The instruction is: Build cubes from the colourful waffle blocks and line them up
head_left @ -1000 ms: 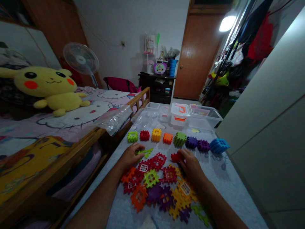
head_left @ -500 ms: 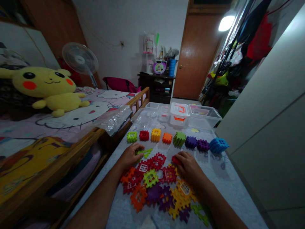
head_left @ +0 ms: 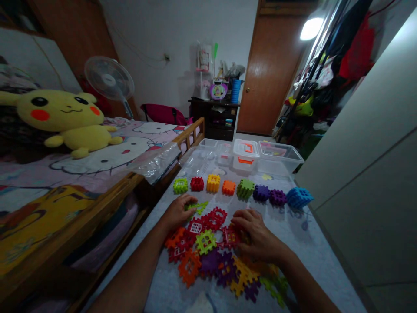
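Possibly my right fingers (head_left: 242, 214), grip hidden, snag the toothed heap (head_left: 211, 262) at lower centre while my left fingers (head_left: 188, 199) pinch a lime piece (head_left: 200, 207).

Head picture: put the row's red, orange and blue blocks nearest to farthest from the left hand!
From the left hand:
1. Red block: beyond it, slightly right.
2. Orange block: farther right.
3. Blue block: at the row's right end.
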Demonstrator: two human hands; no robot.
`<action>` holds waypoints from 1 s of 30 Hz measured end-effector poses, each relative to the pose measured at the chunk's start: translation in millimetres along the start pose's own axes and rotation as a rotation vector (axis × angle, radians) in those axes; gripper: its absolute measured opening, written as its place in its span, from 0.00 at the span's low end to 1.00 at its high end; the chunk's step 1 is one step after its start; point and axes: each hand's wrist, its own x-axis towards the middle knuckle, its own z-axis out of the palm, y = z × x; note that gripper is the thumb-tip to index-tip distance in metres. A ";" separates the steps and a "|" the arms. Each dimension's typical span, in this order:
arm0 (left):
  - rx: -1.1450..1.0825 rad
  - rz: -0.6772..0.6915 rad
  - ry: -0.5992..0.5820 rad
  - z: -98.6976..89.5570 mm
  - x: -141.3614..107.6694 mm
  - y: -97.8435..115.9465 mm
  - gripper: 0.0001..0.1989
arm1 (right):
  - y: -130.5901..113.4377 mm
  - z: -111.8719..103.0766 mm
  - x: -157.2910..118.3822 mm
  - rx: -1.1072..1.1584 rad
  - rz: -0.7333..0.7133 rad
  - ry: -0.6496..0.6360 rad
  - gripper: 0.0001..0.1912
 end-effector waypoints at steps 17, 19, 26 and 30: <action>-0.008 0.016 -0.004 -0.2 -0.7 -1.9 0.13 | 16.5 17.2 6.3 0.265 0.117 0.364 0.13; -0.012 0.019 -0.002 0.2 -0.3 -2.5 0.13 | 24.3 17.5 5.9 0.411 0.275 0.487 0.15; -0.002 0.011 -0.004 0.2 1.0 -1.9 0.13 | 35.9 20.1 7.1 0.478 0.404 0.484 0.12; 0.007 0.015 0.003 0.6 0.9 -3.3 0.13 | 38.7 25.3 10.8 0.209 0.373 0.442 0.10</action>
